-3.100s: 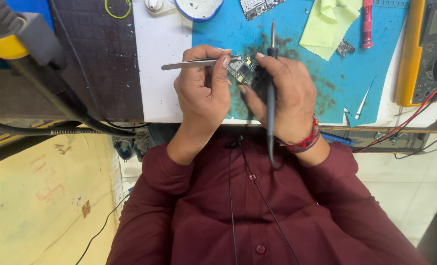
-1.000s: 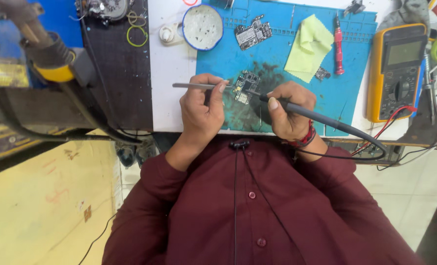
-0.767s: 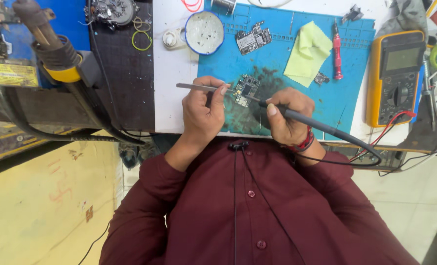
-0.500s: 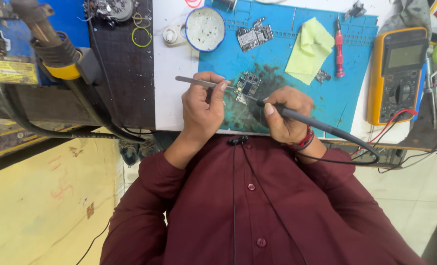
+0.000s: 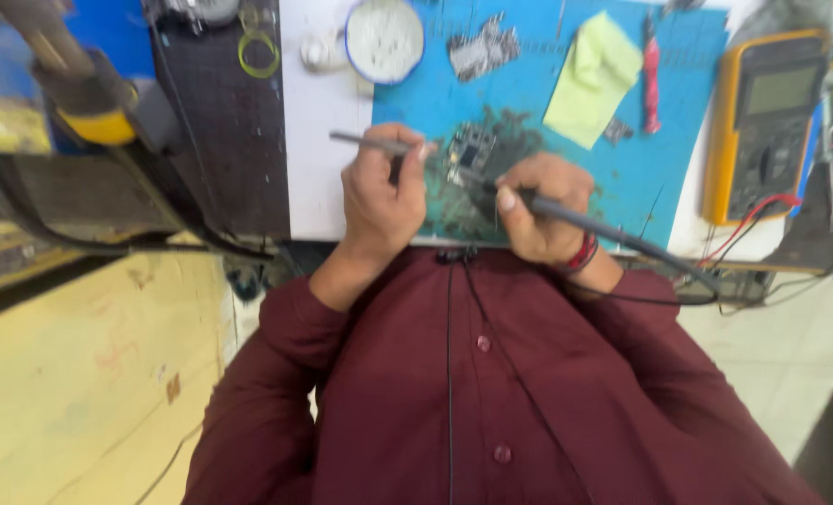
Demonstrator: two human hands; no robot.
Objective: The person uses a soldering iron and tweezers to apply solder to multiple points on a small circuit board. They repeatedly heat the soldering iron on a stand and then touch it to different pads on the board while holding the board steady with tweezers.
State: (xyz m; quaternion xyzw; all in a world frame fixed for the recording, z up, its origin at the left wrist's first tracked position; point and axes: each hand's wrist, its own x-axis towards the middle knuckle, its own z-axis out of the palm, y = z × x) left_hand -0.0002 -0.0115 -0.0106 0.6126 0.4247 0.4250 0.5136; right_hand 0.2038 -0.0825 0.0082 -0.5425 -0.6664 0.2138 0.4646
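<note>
Hands steady, board [image 5: 470, 150] between grips (tweezers [image 5: 369, 142] – iron [image 5: 585, 220])

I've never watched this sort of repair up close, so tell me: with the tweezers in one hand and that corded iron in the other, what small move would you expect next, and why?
Probably a slight steadying of the left hand, so the tweezers pin the small circuit board while the iron in the right hand works. The iron's tip already points at the board on the blue mat, and both hands are close around it.
</note>
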